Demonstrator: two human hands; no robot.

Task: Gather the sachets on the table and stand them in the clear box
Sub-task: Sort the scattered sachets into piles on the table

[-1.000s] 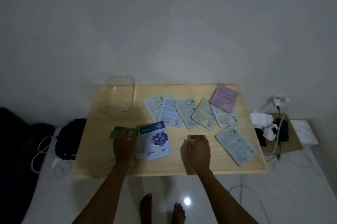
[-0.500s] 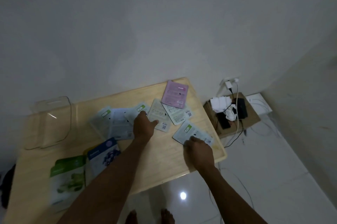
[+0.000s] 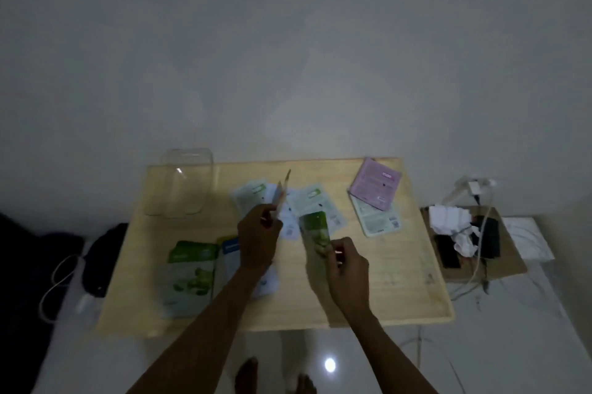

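Observation:
Above the middle of the wooden table (image 3: 368, 291), my left hand (image 3: 258, 241) grips a pale sachet (image 3: 282, 198) held edge-on. My right hand (image 3: 347, 265) holds a green sachet (image 3: 315, 230) lifted off the table. The empty clear box (image 3: 181, 185) stands at the far left corner. Flat on the table lie a green sachet (image 3: 189, 278) at the near left, a blue-topped one (image 3: 230, 247) partly under my left arm, pale ones (image 3: 315, 204) in the middle, a pink one (image 3: 374, 188) at the far right and a pale one (image 3: 378, 220) under it.
A low cardboard board (image 3: 506, 265) right of the table carries crumpled white paper (image 3: 448, 217), dark devices and cables from a wall plug (image 3: 474, 187). Dark cloth (image 3: 102, 255) and a white cable lie on the floor at left. My feet show below the table's near edge.
Both hands have lifted a sachet each from the table: the left one a pale sachet, the right one a green sachet. The camera has swung back to the left.

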